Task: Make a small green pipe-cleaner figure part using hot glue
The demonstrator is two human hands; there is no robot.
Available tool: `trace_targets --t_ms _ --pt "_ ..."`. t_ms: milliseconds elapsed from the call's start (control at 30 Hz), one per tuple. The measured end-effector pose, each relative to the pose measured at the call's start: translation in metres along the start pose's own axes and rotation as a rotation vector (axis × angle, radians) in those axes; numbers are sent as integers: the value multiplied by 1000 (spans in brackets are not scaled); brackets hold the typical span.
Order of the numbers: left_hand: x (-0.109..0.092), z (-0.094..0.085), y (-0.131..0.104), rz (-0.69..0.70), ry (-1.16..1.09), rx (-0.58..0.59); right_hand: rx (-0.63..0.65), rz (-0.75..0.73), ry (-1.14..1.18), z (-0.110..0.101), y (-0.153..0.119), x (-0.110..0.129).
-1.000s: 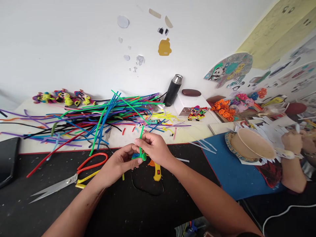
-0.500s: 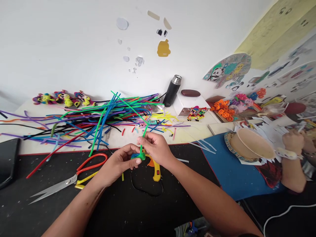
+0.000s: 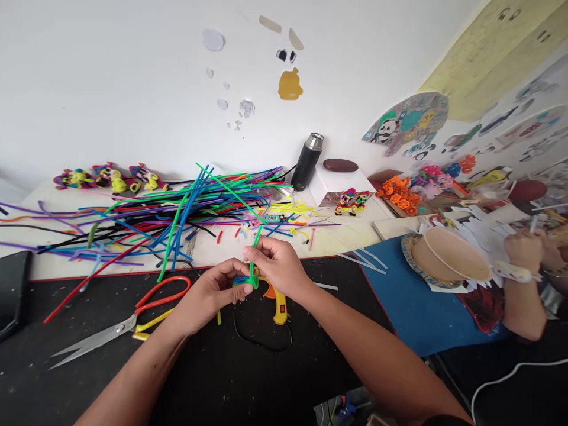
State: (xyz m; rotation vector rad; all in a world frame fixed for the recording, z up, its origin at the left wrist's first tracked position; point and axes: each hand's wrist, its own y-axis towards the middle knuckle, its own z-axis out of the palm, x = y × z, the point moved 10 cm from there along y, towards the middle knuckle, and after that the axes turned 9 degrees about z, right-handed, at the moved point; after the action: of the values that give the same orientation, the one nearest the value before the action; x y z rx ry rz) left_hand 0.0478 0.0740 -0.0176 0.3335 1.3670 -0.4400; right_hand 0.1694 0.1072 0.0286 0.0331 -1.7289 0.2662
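Observation:
A green pipe cleaner (image 3: 252, 260) runs between my hands, its lower end coiled against a small blue and green pipe-cleaner piece (image 3: 242, 280). My left hand (image 3: 222, 285) pinches that piece between thumb and fingers. Higher up, my right hand (image 3: 279, 263) closes thumb and forefinger on the upright part of the green pipe cleaner. Just behind and below the hands lies a yellow hot glue gun (image 3: 280, 307), partly covered by them. To the left, large scissors (image 3: 128, 322) with red and yellow handles rest spread on the black mat (image 3: 222, 367).
Loose coloured pipe cleaners (image 3: 177, 207) pile along the back. A black flask (image 3: 307, 163) stands by a white box (image 3: 332, 186). Small figures (image 3: 110, 177) lie at the back left. On the right, another person's hand (image 3: 523, 248) works beside a round container (image 3: 457, 257).
The view has shifted slightly. The green pipe cleaner's free end looks shorter above my right hand, and its lower end is wound a little differently.

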Motion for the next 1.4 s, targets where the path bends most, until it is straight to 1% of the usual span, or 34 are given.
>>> trace_targets --t_ms 133,333,467,600,767,933,1067,1267,1400 --pt "0 -1 -1 -17 -25 -26 16 8 40 2 0 -1" --pt "0 -10 -1 -9 -154 -136 136 77 204 10 -5 -2" --pt "-2 -19 -2 28 -172 -207 131 125 272 8 -12 -9" --pt "-9 -24 -2 78 -133 -266 149 163 290 13 -20 -19" --pt "-14 -25 -2 115 -95 -287 139 182 332 19 -24 -27" --pt "-9 -29 -5 100 -74 -304 147 209 409 26 -25 -35" --pt "-8 -25 -4 77 -128 -311 147 211 448 26 -26 -36" --pt "-5 -14 -1 37 -311 -328 127 184 541 30 -25 -41" --pt "-1 -14 -1 30 -391 -349 102 186 568 34 -23 -44"
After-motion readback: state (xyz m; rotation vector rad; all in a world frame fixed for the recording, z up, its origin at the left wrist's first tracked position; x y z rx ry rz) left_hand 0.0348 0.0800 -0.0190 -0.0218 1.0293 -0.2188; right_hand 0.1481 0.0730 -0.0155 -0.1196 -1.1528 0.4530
